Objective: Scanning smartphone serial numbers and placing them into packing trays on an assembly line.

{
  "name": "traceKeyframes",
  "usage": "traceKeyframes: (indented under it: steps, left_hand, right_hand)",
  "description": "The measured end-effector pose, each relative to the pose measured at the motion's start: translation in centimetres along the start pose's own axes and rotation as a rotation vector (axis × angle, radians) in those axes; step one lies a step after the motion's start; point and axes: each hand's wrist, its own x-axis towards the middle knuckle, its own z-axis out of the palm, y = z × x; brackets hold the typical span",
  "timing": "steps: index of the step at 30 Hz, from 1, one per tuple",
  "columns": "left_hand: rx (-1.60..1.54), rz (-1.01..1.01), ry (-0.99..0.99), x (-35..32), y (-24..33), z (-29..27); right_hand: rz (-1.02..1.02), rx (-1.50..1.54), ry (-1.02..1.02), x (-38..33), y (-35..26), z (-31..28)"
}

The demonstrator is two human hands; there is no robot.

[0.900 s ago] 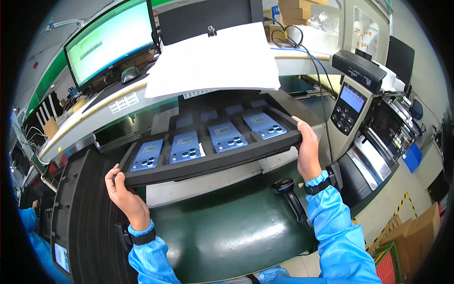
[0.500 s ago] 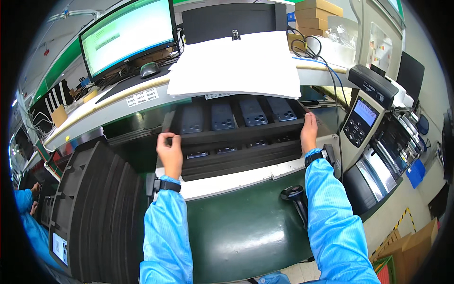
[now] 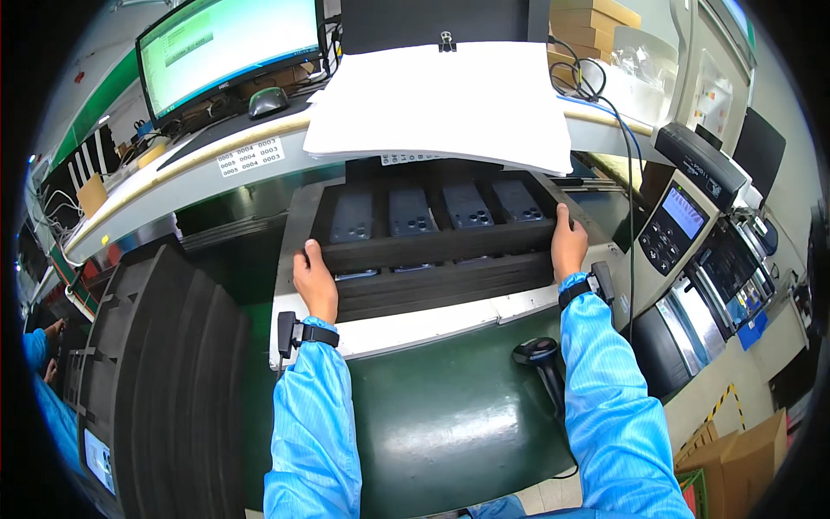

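Note:
A black foam tray [image 3: 445,246] holds several dark blue smartphones [image 3: 470,206] in its slots, camera ends toward me. My left hand [image 3: 315,281] grips its near left corner, and my right hand [image 3: 568,242] is closed on its right side. Directly below is a stack of similar foam trays [image 3: 441,292]. Through the narrow gap at the front, edges of phones in the tray beneath still show. The fingertips under the rim are partly hidden. White stacked paper [image 3: 441,112] with a binder clip overhangs the tray's far side.
Beside my left arm stands a tall stack of black foam trays [image 3: 164,381], with a lit phone [image 3: 99,461] at its lower end. A handheld scanner [image 3: 541,363] lies on the green mat [image 3: 441,424]. At right are a keypad device [image 3: 674,221] and hanging cables. A co-worker's sleeve [image 3: 56,424] shows far left.
Both hands have lowered the upper foam tray toward the stack, narrowing the gap, so less of the phones beneath shows. The whole view has shifted slightly.

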Motion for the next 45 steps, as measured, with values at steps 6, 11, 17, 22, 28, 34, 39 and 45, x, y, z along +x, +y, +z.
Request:
traceKeyframes:
  steps: [6,11,17,22,28,34,39,45]
  left_hand:
    - [-0.132,0.171,0.288,-1.1,0.0,0.9]
    - [-0.076,0.032,0.341,-0.4,-0.4,1.6]
    - [-0.257,-0.099,0.043,-0.4,-2.2,-2.2]
    - [-0.006,0.013,-0.185,-8.3,-1.6,-10.9]
    - [0.332,0.26,-0.603,-16.6,0.2,-18.7]
    - [0.259,0.205,-0.687,-17.2,0.6,-21.3]
    - [0.176,0.177,-0.685,-17.0,-0.2,-20.9]
    - [0.159,0.151,-0.699,-16.8,-0.2,-20.9]
  right_hand:
    - [-0.092,-0.068,-0.011,-1.4,1.2,-1.9]
    - [-0.155,0.035,-0.024,1.0,2.8,0.0]
    - [0.019,-0.1,-0.081,-1.2,2.3,0.1]
    - [0.456,0.508,-0.732,-10.3,0.5,-1.7]
    - [0.752,0.664,-0.994,-22.3,-5.1,6.7]
    - [0.66,0.73,-0.534,-26.9,-9.2,13.3]
    - [0.615,0.321,-0.329,-25.4,-9.6,16.6]
    - [0.367,0.238,-0.268,-19.3,-4.2,20.9]
